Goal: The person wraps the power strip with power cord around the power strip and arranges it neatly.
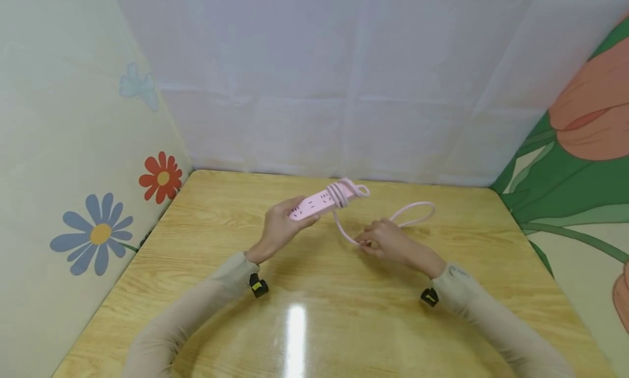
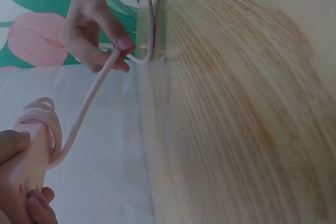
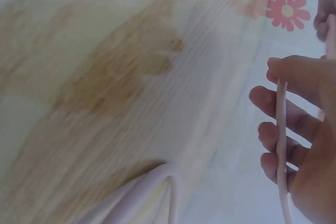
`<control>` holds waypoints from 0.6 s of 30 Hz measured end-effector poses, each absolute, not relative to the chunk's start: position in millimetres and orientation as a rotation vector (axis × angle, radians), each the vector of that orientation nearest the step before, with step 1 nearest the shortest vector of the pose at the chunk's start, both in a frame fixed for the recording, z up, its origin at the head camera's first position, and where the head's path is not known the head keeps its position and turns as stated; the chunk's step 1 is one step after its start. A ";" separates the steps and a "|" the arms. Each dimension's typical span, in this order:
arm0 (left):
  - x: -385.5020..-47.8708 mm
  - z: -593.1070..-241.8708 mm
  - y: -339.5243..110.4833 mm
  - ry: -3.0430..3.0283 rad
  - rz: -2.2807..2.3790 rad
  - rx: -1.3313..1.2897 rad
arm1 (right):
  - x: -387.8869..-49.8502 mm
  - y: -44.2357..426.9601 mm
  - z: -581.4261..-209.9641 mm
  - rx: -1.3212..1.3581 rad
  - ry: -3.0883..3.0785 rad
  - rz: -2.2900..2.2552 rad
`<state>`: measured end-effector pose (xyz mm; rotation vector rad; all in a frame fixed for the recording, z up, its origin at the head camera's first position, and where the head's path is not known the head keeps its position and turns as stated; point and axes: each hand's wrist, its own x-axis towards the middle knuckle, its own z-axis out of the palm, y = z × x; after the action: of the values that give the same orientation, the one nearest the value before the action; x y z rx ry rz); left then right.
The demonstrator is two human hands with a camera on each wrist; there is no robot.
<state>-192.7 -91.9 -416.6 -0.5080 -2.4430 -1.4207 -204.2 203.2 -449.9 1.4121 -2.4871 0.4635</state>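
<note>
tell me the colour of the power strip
The power strip is light pink, clearest in the head view.

On a wood-grained counter (image 1: 491,225) backed by a creased white sheet (image 1: 334,83), a bright streak (image 1: 296,340) is reflected; the pale left wall (image 1: 54,137) is decorated with a blue flower (image 1: 100,234), a red flower (image 1: 163,178) and a light-blue winged shape (image 1: 139,87), the right wall (image 1: 580,285) with pink tulips (image 1: 597,94) among green leaves (image 1: 585,187)

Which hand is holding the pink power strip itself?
The left hand, gripping the power strip by its end; the right hand holds only the cord.
</note>
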 end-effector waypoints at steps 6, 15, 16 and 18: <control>-194.9 -419.6 -92.8 -2.493 -1.357 -0.520 | -195.3 201.4 -446.1 1.469 -2.341 0.415; -197.4 -424.9 -92.4 -2.526 -1.267 -0.579 | -186.2 197.1 -432.6 1.487 -2.169 0.449; -197.7 -426.0 -92.7 -2.539 -1.246 -0.580 | -185.9 196.6 -430.9 1.487 -2.149 0.460; -198.1 -428.0 -93.1 -2.562 -1.191 -0.580 | -186.1 195.6 -427.0 1.485 -2.098 0.479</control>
<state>-198.1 -93.1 -428.0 -0.5803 -2.5625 -1.1906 -186.1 195.6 -427.0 1.4851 -2.0980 0.4791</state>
